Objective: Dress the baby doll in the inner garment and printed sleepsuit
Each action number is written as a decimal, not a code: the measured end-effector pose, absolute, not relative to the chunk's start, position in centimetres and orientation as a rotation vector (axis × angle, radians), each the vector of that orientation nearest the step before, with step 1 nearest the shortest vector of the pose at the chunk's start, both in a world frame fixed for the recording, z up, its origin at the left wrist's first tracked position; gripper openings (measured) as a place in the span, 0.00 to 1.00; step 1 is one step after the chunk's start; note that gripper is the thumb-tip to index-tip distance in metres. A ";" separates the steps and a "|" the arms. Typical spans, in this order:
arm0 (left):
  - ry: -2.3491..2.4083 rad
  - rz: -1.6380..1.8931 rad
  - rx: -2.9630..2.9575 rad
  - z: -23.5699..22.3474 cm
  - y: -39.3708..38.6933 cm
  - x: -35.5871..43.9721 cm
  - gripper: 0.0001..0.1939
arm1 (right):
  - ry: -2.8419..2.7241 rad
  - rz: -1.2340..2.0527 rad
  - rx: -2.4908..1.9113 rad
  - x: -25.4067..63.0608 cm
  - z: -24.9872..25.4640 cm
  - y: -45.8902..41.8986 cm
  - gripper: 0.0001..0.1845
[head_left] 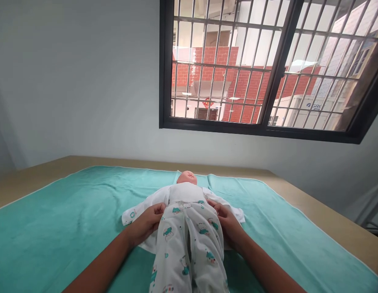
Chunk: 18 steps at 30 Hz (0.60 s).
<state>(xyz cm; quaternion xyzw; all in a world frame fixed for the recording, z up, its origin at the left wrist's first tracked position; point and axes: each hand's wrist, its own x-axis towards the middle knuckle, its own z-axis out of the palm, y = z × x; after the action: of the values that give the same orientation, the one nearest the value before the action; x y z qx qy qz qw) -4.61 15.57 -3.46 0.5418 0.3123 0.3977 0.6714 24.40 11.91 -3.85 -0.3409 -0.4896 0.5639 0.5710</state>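
Note:
A baby doll (187, 178) lies on its back with its head away from me. It wears a white long-sleeved top (186, 191) and white baby pants (193, 240) with small green and red cartoon prints. My left hand (148, 221) is closed at the left side of the pants' waist, fingers pinched on the cloth. On the opposite side my right hand (227, 219) grips the waist edge, its fingertips partly hidden by the pants. The top's sleeves spread out to both sides, and its lower edges show beneath my hands.
A turquoise cloth (85, 215) covers most of the wooden table (302, 199) under the doll. Behind the table stands a grey-white wall (85, 81) with a dark-framed, barred window (213, 125). Part of a metal frame (372, 211) shows at the far right.

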 end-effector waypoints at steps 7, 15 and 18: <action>0.620 1.012 1.099 -4.2 15.2 -3.4 0.15 | -1.099 1.261 -0.888 24.4 -4.1 12.0 0.19; 0.624 1.050 1.085 -4.8 15.0 -2.1 0.17 | -1.062 1.224 -0.864 24.2 -4.5 12.5 0.22; 0.684 1.101 1.136 -5.1 15.1 -1.7 0.17 | -1.082 1.215 -0.840 24.2 -4.9 12.7 0.20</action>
<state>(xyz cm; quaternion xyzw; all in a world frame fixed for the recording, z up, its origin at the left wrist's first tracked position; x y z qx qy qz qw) -1.70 15.12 -5.07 0.5002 0.3011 0.4850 0.6511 24.15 12.66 -4.94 -0.3638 -0.4684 0.5261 0.6095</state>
